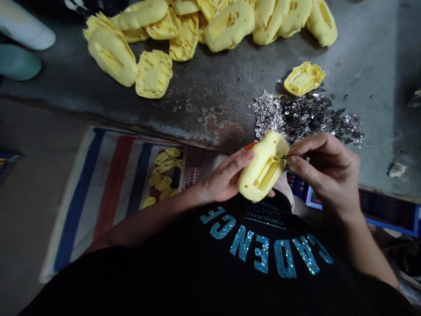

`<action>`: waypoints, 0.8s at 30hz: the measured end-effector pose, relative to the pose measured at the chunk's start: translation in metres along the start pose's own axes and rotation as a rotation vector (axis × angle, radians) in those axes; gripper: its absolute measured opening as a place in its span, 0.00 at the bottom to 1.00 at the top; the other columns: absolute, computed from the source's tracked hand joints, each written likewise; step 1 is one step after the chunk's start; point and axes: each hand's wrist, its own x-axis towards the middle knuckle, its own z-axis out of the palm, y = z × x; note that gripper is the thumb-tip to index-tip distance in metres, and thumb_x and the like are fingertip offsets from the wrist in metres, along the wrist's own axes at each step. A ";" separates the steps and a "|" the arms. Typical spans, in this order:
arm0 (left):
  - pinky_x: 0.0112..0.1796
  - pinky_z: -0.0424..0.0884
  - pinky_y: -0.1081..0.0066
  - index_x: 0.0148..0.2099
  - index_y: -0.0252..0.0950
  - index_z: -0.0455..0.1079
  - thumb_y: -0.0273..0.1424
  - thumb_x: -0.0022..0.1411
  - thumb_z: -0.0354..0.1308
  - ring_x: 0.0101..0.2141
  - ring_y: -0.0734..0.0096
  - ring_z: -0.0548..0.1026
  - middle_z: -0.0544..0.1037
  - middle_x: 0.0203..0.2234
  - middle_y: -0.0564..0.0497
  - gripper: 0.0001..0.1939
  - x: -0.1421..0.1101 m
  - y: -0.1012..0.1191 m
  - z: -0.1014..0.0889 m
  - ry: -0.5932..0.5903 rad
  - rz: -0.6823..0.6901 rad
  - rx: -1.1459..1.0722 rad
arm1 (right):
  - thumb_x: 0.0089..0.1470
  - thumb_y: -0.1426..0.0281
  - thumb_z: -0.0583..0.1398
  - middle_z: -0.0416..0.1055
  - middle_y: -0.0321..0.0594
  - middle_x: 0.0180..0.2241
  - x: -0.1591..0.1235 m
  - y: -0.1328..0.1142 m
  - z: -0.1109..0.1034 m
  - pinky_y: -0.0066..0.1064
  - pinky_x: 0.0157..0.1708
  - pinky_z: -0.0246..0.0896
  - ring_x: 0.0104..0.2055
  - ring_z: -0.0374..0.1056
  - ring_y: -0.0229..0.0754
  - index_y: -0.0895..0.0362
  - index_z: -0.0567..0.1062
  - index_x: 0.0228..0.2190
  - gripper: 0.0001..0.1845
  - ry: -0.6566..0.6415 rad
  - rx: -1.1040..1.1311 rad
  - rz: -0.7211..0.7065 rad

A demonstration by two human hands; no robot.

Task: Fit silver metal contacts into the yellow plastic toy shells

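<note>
My left hand is closed around a yellow plastic shell, held tilted in front of my body. A long rectangular recess, like a battery compartment, faces up in it. Thumb and forefinger of my right hand pinch a small dark metal piece, its tip at the shell's edge beside the upper end of the recess. Just beyond the hands, a heap of small shiny metal pieces lies on the grey workbench. A smaller yellow shell part, inner side up, rests at the heap's far edge.
Several yellow shells are piled along the back of the bench. Bottle-like containers stand at the far left. Below the bench, more yellow parts lie by a striped sheet. A blue-edged tray sits low on the right.
</note>
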 end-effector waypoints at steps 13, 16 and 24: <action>0.28 0.84 0.67 0.74 0.38 0.68 0.62 0.70 0.71 0.30 0.59 0.88 0.89 0.38 0.46 0.46 0.000 -0.004 0.006 -0.026 -0.054 -0.021 | 0.65 0.68 0.75 0.81 0.33 0.36 0.005 -0.002 0.001 0.37 0.36 0.69 0.36 0.74 0.41 0.48 0.85 0.41 0.05 -0.061 -0.090 -0.076; 0.31 0.86 0.64 0.70 0.39 0.71 0.62 0.71 0.71 0.31 0.60 0.88 0.89 0.39 0.47 0.40 -0.001 -0.005 0.009 0.000 -0.036 -0.005 | 0.65 0.70 0.74 0.81 0.32 0.35 0.006 -0.004 0.003 0.35 0.34 0.69 0.35 0.74 0.40 0.48 0.84 0.40 0.05 -0.074 -0.125 -0.111; 0.43 0.90 0.57 0.73 0.45 0.67 0.56 0.68 0.76 0.45 0.55 0.90 0.87 0.56 0.45 0.42 -0.003 -0.012 0.008 0.098 -0.005 0.031 | 0.67 0.74 0.69 0.82 0.34 0.37 0.001 -0.014 0.007 0.36 0.37 0.75 0.36 0.77 0.41 0.49 0.80 0.41 0.07 -0.085 -0.444 -0.262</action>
